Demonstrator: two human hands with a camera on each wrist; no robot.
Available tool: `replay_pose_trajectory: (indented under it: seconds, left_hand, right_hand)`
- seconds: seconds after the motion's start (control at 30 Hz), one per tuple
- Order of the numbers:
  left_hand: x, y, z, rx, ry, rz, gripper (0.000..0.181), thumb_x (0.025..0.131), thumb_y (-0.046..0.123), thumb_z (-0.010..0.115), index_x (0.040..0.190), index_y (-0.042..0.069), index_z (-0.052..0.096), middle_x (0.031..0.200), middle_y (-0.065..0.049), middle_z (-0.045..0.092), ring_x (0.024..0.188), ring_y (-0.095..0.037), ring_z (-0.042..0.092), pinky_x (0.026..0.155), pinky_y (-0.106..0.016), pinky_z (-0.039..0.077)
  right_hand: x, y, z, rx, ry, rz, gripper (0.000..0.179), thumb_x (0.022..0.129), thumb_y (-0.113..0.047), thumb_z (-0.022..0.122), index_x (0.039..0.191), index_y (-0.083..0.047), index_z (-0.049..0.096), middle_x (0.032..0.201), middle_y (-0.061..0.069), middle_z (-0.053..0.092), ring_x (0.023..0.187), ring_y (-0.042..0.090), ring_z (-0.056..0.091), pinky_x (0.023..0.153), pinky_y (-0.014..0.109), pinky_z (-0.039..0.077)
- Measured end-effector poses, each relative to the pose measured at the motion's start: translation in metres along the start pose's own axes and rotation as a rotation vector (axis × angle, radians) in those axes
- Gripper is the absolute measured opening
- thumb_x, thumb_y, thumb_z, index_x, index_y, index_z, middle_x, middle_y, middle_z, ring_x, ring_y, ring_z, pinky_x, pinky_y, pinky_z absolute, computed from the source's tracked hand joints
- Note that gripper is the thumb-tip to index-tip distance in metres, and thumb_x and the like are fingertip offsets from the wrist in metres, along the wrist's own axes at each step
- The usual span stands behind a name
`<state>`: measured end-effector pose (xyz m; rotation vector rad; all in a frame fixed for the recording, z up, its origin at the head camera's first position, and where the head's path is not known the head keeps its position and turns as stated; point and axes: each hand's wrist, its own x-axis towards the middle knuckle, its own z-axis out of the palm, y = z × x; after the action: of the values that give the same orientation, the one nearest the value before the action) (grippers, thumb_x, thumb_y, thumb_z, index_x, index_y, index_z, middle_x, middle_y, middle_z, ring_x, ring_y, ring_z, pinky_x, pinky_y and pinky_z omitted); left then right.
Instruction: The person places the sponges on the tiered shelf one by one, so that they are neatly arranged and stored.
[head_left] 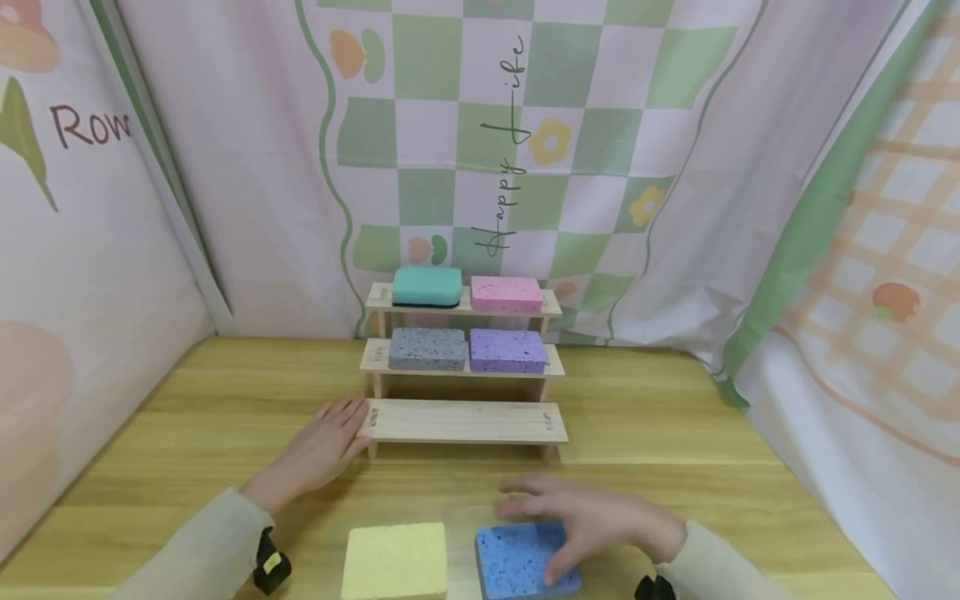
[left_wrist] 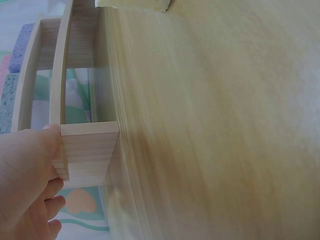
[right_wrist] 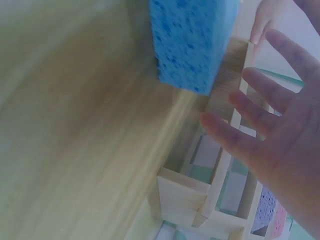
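A three-tier wooden shelf stands on the table, and my left hand holds the left end of its lowest step. In the left wrist view the thumb lies at the step's edge, with the fingers bent around the end. My right hand hovers over a blue sponge at the front, thumb overlapping it in the head view. The right wrist view shows the fingers spread, with the speckled blue sponge beyond them. Left of it lies a yellow sponge.
On the middle step sit a grey sponge and a purple sponge. The top step carries a teal sponge with a dark base and a pink sponge. Patterned curtains enclose the wooden table at the back and sides.
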<state>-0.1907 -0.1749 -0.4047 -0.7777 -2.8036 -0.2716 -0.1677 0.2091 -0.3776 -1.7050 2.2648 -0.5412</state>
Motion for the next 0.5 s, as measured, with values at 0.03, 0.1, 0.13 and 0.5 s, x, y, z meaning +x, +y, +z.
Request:
replay_pose_trajectory:
  seconds: [0.03,0.1,0.13,0.5]
  left_hand:
    - [0.000,0.000,0.000,0.001,-0.001,0.001,0.053,0.098,0.027,0.044,0.134,-0.011,0.037,0.138,-0.027,0.036,0.127,-0.041,0.032,0.104,-0.053,0.022]
    - [0.000,0.000,0.001,0.002,-0.004,0.001,0.053,0.098,0.027,0.044,0.135,-0.011,0.036,0.138,-0.027,0.036,0.127,-0.041,0.032,0.104,-0.053,0.022]
    - [0.000,-0.001,0.001,0.003,-0.004,0.001,0.053,0.098,0.027,0.044,0.135,-0.011,0.036,0.138,-0.027,0.036,0.127,-0.041,0.032,0.104,-0.053,0.022]
    - [0.000,0.001,0.001,0.009,0.004,-0.005,0.053,0.097,0.024,0.047,0.134,-0.012,0.037,0.137,-0.027,0.038,0.126,-0.041,0.034,0.103,-0.054,0.024]
  right_hand:
    - [0.000,-0.001,0.002,-0.001,-0.015,0.010,0.078,0.076,-0.044,0.071,0.141,-0.016,0.039,0.143,0.017,0.031,0.129,0.031,0.031,0.098,0.046,0.036]
    - [-0.001,-0.003,0.005,0.001,-0.045,0.040,0.082,0.075,-0.046,0.071,0.143,-0.018,0.034,0.145,0.017,0.028,0.130,0.032,0.029,0.098,0.048,0.035]
    - [-0.001,-0.005,0.006,0.013,-0.060,0.061,0.085,0.074,-0.047,0.072,0.144,-0.020,0.032,0.146,0.016,0.026,0.131,0.032,0.027,0.098,0.048,0.035]
    - [-0.002,-0.011,0.010,-0.005,-0.064,0.177,0.090,0.071,-0.040,0.076,0.145,-0.026,0.027,0.144,0.013,0.027,0.125,0.029,0.036,0.094,0.045,0.040]
